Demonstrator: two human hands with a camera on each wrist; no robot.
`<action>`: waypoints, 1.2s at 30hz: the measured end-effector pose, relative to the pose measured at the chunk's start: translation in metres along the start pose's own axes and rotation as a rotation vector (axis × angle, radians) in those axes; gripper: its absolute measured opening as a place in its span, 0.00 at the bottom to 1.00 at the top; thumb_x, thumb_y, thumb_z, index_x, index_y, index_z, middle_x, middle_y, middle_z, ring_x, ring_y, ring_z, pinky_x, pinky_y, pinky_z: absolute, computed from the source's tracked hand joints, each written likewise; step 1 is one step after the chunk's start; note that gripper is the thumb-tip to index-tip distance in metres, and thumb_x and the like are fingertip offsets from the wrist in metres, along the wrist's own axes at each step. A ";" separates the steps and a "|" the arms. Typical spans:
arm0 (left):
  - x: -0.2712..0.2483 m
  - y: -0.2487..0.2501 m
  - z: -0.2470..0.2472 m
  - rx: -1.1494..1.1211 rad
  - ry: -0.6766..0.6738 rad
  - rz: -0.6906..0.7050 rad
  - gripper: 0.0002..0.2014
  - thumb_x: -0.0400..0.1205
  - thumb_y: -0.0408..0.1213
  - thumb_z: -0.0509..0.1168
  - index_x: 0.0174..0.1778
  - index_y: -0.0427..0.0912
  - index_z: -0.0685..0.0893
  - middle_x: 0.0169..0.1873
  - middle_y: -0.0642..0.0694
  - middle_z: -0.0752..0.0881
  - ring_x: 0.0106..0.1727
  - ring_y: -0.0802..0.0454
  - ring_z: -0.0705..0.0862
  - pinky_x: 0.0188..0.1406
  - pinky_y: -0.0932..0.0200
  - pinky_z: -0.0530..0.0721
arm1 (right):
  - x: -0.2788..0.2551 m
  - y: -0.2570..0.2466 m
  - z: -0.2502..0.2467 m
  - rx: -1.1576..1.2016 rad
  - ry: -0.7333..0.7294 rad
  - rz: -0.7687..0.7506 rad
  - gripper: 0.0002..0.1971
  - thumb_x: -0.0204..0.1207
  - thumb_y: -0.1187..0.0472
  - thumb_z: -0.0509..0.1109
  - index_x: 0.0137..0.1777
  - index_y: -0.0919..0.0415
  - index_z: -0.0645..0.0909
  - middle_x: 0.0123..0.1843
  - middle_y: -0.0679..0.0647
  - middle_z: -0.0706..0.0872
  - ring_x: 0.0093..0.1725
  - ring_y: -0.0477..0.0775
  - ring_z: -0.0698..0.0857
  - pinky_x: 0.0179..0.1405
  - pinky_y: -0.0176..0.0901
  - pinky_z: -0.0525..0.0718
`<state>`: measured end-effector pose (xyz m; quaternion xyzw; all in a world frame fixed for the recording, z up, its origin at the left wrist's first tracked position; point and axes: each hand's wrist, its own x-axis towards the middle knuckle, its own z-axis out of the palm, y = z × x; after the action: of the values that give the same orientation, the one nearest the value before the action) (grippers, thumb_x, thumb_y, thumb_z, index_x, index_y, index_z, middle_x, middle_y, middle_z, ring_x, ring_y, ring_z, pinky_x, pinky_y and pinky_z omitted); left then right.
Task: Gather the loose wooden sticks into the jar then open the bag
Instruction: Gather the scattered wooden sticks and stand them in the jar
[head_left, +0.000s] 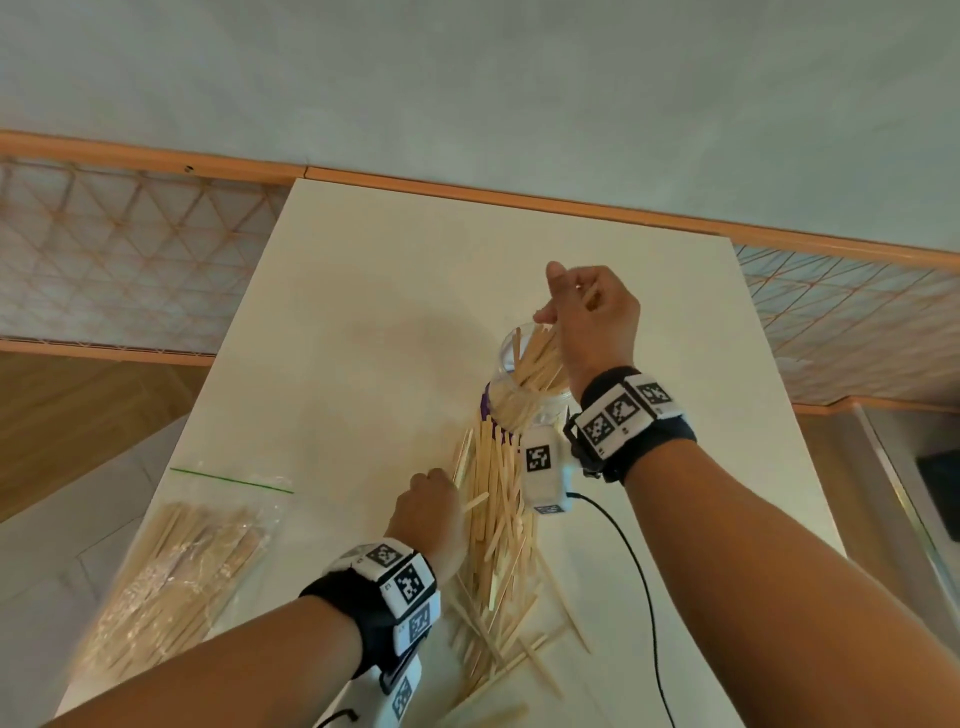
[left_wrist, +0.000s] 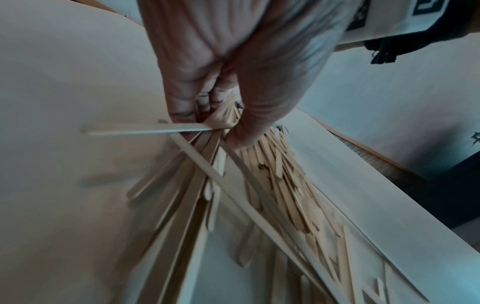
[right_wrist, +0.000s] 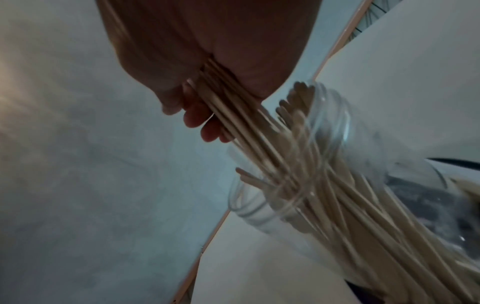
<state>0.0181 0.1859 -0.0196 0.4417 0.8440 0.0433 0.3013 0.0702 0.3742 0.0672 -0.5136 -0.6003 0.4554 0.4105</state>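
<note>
My right hand is curled round a small bundle of wooden sticks, their lower ends already inside the mouth of the clear jar. The bundle slants down from my fist into the jar, in line with the sticks already in it, whose tops lean out over the rim toward my hand. The jar stands near the middle of the white table, just beyond the loose pile.

My left hand is down on the pile's left side, thumb and fingers pinching several sticks together; one sticks out sideways across the others. Most of the pile lies with its long axis running from me toward the jar, fanning out at the near end, where a few strays cross at angles.

The sealed bag of sticks lies flat at the table's left edge, green zip line at its far end. Bare tabletop stretches beyond the jar to the far edge against the wall.
</note>
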 end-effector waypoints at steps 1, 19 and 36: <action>0.001 0.002 0.000 0.001 -0.006 -0.017 0.16 0.82 0.32 0.63 0.65 0.35 0.71 0.61 0.38 0.78 0.59 0.43 0.83 0.56 0.57 0.81 | 0.001 -0.002 -0.002 0.018 0.007 -0.013 0.05 0.82 0.53 0.70 0.45 0.51 0.82 0.26 0.51 0.88 0.32 0.51 0.89 0.44 0.47 0.89; 0.007 -0.008 -0.009 -0.130 0.027 -0.033 0.15 0.81 0.35 0.64 0.62 0.34 0.75 0.59 0.38 0.79 0.59 0.41 0.83 0.55 0.54 0.83 | -0.044 0.083 -0.066 -0.590 -0.197 0.055 0.24 0.89 0.58 0.55 0.84 0.55 0.65 0.85 0.55 0.68 0.83 0.58 0.68 0.82 0.55 0.66; -0.030 -0.055 -0.008 -0.057 -0.094 0.128 0.33 0.69 0.49 0.78 0.62 0.45 0.68 0.55 0.45 0.74 0.53 0.46 0.79 0.51 0.56 0.81 | -0.141 0.115 -0.034 -1.100 -0.749 -0.055 0.37 0.87 0.38 0.44 0.88 0.61 0.40 0.90 0.60 0.40 0.88 0.58 0.40 0.85 0.54 0.44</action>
<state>-0.0126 0.1308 -0.0171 0.4874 0.7973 0.0656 0.3499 0.1497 0.2450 -0.0390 -0.4398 -0.8601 0.2197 -0.1362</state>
